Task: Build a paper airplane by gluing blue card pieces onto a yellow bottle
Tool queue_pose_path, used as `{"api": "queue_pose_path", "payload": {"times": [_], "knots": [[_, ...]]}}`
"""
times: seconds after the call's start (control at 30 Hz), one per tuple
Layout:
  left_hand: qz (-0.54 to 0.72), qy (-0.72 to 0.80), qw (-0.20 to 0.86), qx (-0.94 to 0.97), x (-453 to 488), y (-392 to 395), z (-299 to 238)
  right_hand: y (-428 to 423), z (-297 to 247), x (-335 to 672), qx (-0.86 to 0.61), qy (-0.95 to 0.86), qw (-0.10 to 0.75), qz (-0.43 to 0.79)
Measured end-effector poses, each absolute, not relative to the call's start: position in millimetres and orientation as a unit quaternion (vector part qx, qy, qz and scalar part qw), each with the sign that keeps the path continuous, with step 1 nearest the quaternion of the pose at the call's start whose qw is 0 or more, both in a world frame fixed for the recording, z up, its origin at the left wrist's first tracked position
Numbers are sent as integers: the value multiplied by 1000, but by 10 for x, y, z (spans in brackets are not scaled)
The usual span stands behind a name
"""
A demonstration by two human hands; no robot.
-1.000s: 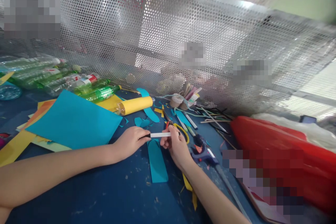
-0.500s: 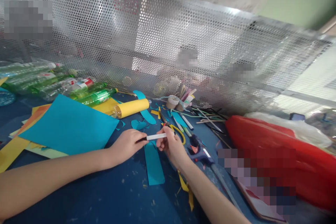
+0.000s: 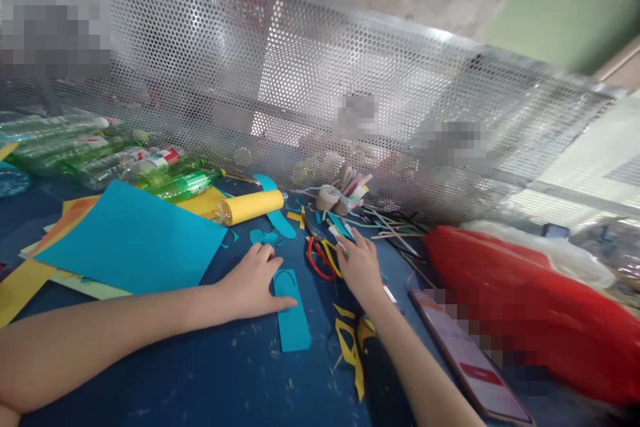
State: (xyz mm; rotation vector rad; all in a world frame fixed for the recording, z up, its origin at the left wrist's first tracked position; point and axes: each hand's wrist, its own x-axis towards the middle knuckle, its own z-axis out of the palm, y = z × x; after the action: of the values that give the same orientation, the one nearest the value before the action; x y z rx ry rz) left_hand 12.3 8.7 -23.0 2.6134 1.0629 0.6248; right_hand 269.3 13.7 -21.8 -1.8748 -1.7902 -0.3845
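My left hand (image 3: 253, 283) lies flat on the blue table, fingers stretched out, its thumb resting on a short turquoise paper strip (image 3: 291, 320) with a curved pen line near its top. My right hand (image 3: 359, 265) is stretched forward with its fingers spread. Its fingertips are over the pens and paper scraps just right of the red and yellow handled scissors (image 3: 321, 257). Neither hand holds anything that I can see. The white marker from before is not clearly in sight.
A large turquoise sheet (image 3: 130, 240) lies on yellow paper at the left, with green bottles (image 3: 175, 180) and a yellow roll (image 3: 250, 205) behind it. A phone (image 3: 470, 353) and a red bag (image 3: 525, 300) are at the right. A perforated metal screen (image 3: 310, 93) closes the back.
Both hands held a white marker between them before; now it is let go. The left hand has dropped flat onto the turquoise strip and the right hand has reached forward beside the scissors.
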Motion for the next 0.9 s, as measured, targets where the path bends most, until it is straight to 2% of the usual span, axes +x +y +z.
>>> {"api": "queue_pose_path", "payload": {"times": [0.07, 0.2, 0.43, 0.57, 0.73, 0.83, 0.9], "knots": [[205, 362, 131, 900, 118, 77, -226, 125, -212, 2609, -702, -662, 217, -150], [211, 347, 155, 900, 86, 93, -219, 92, -204, 2434, -753, -638, 140, -78], [247, 324, 255, 877, 70, 120, -151, 90, -220, 2397, -779, -600, 180, 10], [262, 334, 410, 807, 91, 214, -82, 99, -129, 2432, -765, -588, 249, 88], [330, 305, 666, 595, 126, 426, 64, 75, -29, 2237, -680, -599, 371, 202], [352, 297, 721, 517, 135, 514, 202, 39, -43, 2025, -555, -566, 503, 345], [372, 290, 731, 493, 141, 535, 288, 8, -55, 1904, -504, -542, 536, 407]]}}
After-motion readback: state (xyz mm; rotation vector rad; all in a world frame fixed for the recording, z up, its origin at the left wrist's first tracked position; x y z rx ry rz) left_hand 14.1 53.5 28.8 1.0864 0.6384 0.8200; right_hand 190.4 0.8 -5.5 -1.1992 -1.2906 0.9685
